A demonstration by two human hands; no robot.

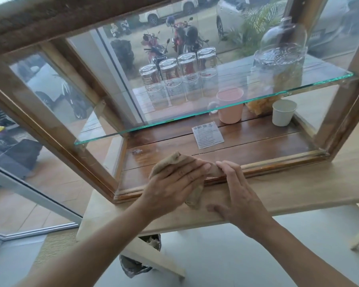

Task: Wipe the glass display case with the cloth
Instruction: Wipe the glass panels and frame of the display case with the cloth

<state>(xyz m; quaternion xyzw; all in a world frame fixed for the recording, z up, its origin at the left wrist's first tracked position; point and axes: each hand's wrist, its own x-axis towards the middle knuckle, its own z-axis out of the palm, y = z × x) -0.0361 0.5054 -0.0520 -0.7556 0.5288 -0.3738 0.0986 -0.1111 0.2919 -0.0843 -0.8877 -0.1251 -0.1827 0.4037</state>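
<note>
The display case [338, 112] stands open on the tabletop [288, 189]. Both hands hold the cloth [174, 160] at its front sill: left hand [174, 183] pressing flat, right hand [236, 193] pinching an end. Upturned glasses [178, 79] and a jar [278, 67] holding something pale sit on the glass shelf [195, 114]; a pink mug [230, 104] and white cup [283, 112] stand below.

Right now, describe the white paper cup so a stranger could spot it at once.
Find the wooden display case on the table, then its bottom floor under the glass shelf. At the back right corner stands the white paper cup, handleless and smaller than the pink mug to its left.
</note>
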